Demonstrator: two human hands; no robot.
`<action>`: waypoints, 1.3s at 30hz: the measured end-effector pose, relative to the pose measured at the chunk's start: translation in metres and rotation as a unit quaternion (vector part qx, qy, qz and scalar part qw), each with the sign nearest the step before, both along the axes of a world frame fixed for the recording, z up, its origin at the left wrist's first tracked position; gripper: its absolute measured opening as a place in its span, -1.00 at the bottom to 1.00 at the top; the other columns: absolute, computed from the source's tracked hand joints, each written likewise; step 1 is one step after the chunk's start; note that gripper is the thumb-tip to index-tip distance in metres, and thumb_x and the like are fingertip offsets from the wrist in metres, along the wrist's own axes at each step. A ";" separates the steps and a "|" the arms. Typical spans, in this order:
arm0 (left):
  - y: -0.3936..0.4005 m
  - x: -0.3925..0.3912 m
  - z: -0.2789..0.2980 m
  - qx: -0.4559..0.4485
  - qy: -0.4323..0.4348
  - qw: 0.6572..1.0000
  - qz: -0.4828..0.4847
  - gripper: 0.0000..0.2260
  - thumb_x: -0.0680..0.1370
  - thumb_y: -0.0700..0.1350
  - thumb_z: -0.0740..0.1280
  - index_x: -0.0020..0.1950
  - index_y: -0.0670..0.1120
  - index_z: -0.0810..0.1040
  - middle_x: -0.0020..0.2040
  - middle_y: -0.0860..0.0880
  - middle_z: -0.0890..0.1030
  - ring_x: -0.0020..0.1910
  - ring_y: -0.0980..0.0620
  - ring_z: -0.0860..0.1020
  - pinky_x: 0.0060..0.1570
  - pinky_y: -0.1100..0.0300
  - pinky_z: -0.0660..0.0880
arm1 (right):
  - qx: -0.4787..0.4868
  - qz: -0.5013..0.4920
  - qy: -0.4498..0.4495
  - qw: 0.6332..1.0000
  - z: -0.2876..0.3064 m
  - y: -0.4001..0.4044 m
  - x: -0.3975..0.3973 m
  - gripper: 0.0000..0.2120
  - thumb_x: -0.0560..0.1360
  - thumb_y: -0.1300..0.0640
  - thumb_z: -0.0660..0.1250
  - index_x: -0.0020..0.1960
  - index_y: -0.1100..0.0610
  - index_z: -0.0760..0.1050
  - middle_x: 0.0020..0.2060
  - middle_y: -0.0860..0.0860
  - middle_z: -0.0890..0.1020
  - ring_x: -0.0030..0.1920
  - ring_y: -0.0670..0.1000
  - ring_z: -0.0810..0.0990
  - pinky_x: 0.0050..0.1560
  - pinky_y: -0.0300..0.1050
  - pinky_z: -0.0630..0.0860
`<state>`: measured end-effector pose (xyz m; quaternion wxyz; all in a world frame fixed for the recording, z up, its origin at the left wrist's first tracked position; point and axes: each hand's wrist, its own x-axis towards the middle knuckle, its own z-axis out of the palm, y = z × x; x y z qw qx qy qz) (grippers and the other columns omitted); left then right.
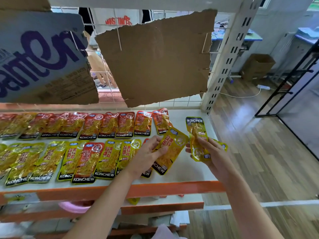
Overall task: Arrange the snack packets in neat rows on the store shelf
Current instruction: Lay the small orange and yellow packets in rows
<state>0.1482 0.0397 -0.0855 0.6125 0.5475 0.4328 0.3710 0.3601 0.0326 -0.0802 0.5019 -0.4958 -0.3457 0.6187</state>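
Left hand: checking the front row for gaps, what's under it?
Under the left hand lies a red packet, only its edges showing; the rest is covered.

Packets in two rows on the shelf [186, 173]
Red packets [124, 125] line the back edge, yellow packets [105, 159] the front edge, overlapping; two more yellow ones held near the right end.

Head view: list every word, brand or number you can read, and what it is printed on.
"KONCHEW": red packets in the back row, yellow packets in front.
"KONCHEW", upside down: yellow packet in the right hand.
Chinese characters on packets: not legible to me.
Purple lettering on cardboard: cut off.
Red shirt print: blurred.
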 end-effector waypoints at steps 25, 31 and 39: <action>0.001 0.011 -0.008 -0.001 0.162 0.983 0.091 -0.59 0.44 -0.26 0.43 0.19 -0.02 0.36 -0.06 0.02 0.62 -0.07 0.07 0.59 -0.06 0.29 0.47 | -0.010 -0.046 -0.244 0.969 -0.036 -0.005 -0.016 -0.85 0.52 0.17 0.30 -0.14 0.26 0.43 -0.28 0.12 0.50 -0.21 0.07 0.46 -0.16 -0.06 0.36; 0.006 0.021 -0.013 0.078 0.315 0.943 0.068 -0.26 0.44 -0.13 0.46 0.49 -0.09 0.11 -0.17 0.04 0.40 -0.16 0.05 0.43 -0.04 0.16 0.42 | -0.017 -0.021 -0.390 0.921 -0.034 -0.005 -0.014 -0.82 0.48 0.13 0.37 0.04 0.10 0.44 -0.17 0.10 0.62 -0.12 0.09 0.59 -0.19 -0.10 0.44; 0.005 0.016 -0.012 0.085 0.331 0.939 0.043 -0.35 0.47 -0.16 0.42 0.48 -0.06 0.20 -0.08 -0.04 0.47 -0.14 0.04 0.49 -0.01 0.16 0.43 | -0.018 -0.029 -0.383 0.923 -0.033 -0.001 0.000 -0.69 0.50 0.16 0.35 0.22 0.15 0.47 -0.24 -0.04 0.53 -0.14 0.03 0.53 -0.15 -0.13 0.43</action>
